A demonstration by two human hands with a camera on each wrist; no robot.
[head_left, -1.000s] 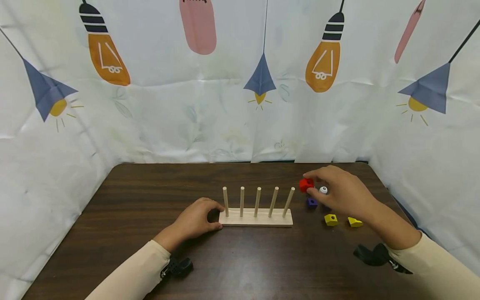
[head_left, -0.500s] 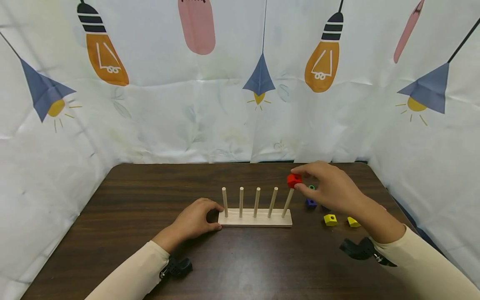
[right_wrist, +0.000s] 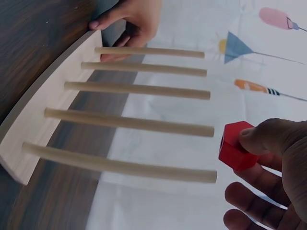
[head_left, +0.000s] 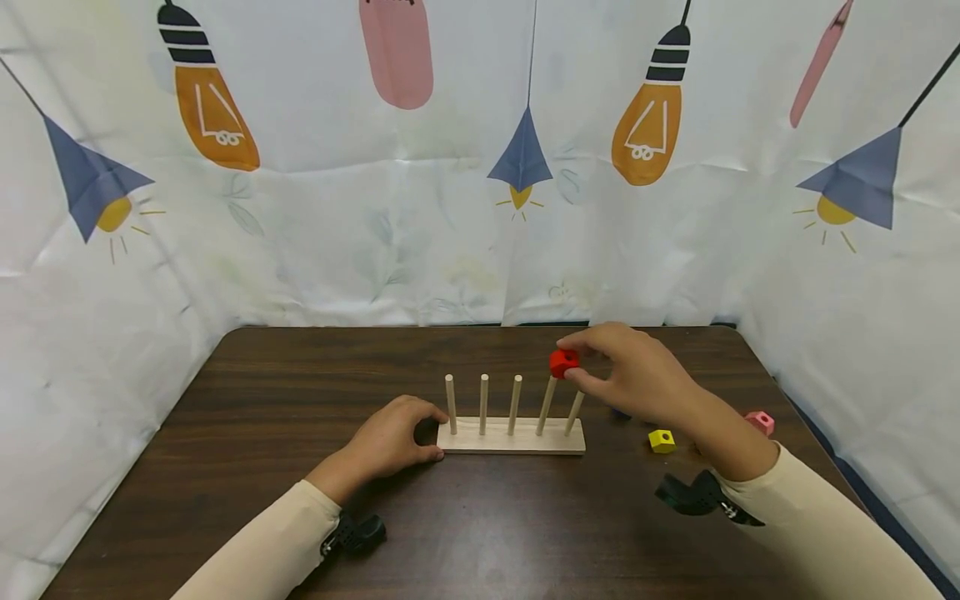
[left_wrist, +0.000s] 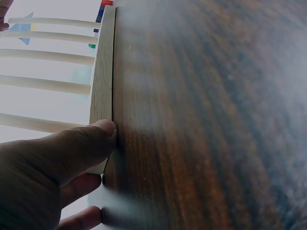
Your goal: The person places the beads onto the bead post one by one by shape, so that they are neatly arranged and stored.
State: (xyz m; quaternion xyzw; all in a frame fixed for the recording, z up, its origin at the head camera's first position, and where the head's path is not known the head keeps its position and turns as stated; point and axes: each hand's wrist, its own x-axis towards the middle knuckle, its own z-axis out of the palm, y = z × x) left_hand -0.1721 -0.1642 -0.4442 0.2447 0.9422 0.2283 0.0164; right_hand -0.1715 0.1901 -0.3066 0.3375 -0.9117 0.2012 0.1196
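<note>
A pale wooden base (head_left: pixel 487 443) with several upright pegs stands on the dark table. My left hand (head_left: pixel 390 440) grips its left end between thumb and fingers; in the left wrist view the thumb (left_wrist: pixel 98 136) lies along the base's edge. My right hand (head_left: pixel 641 375) pinches a red block (head_left: pixel 564 363) with a hole in it, above the second peg from the right. The right wrist view has the red block (right_wrist: pixel 238 146) held by thumb and fingers just off the peg tips, not on any peg.
Right of the base lie a yellow block (head_left: pixel 662 441) and a pink block (head_left: pixel 760 422). A dark block is partly hidden under my right hand. A white curtain (head_left: pixel 450 250) with printed lamps hangs behind the table (head_left: pixel 300 367).
My right hand has moved left with the red block, from beside the pegs to above the second peg from the right. The pink block has come into view. My left hand has stayed still.
</note>
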